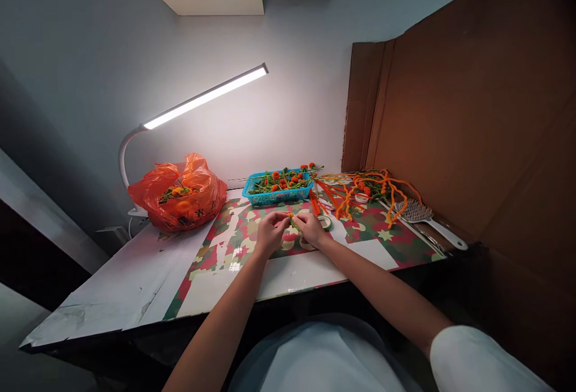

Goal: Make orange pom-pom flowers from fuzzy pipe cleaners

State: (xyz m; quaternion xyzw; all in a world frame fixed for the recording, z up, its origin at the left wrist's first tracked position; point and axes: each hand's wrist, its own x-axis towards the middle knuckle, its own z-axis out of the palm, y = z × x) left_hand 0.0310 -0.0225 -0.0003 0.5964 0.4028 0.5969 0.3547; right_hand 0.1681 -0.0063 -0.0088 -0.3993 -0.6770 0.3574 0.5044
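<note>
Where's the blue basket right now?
Head view, centre: the blue basket sits near the wall, beyond the left hand, between the orange plastic bag on its left and fuzzy orange stems on its right.

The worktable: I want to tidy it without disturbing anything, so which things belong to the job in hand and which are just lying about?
Probably in the job:
- small yellow-green piece, in left hand and right hand
- tape-like roll
- blue basket of orange flowers
- orange strands

Probably lying about:
- hairbrush, perhaps a tool
- orange bag, though it holds yellow flowers
</note>
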